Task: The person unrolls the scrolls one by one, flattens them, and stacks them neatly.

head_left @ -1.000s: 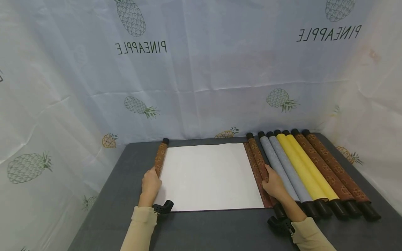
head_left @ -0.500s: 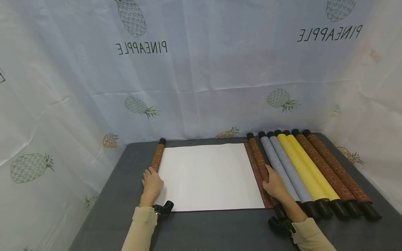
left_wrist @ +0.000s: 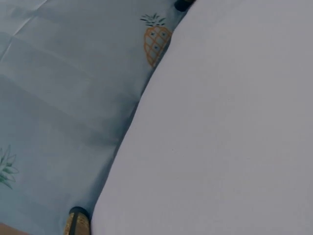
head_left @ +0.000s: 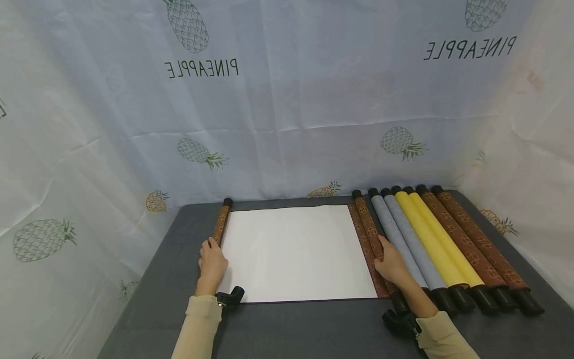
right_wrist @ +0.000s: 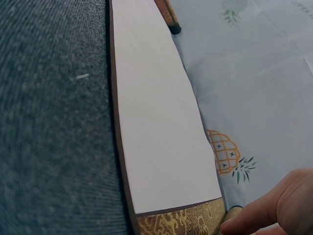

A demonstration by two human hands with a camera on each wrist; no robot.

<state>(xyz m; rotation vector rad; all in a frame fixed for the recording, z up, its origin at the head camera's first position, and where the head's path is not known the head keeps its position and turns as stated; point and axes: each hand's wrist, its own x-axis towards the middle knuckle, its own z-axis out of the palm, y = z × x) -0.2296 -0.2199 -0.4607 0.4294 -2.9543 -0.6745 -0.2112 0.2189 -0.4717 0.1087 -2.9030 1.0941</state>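
Observation:
A hanging scroll (head_left: 296,254) lies partly unrolled on the dark table, its white paper face up between two brown patterned rolled ends. At the left, my left hand (head_left: 212,263) curls its fingers over the rolled part (head_left: 220,224). The left wrist view mostly shows the white paper (left_wrist: 210,122), plus the roll's dark-capped tip (left_wrist: 77,220) at the bottom left. My right hand (head_left: 391,262) grips the brown right-hand roller (head_left: 367,222). In the right wrist view, the thumb and a finger (right_wrist: 254,215) hold that roller beside the gold-patterned border (right_wrist: 181,220).
Right of the open scroll, several rolled scrolls lie side by side: grey (head_left: 394,239), yellow (head_left: 428,234) and brown (head_left: 466,242), with black end knobs. A pineapple-printed curtain (head_left: 287,99) hangs behind and beside the dark table (head_left: 305,329).
My left hand and the left roll have shifted leftward, exposing a little more white paper. The fingers lifted and resettled on the roll. My right hand has stayed in place.

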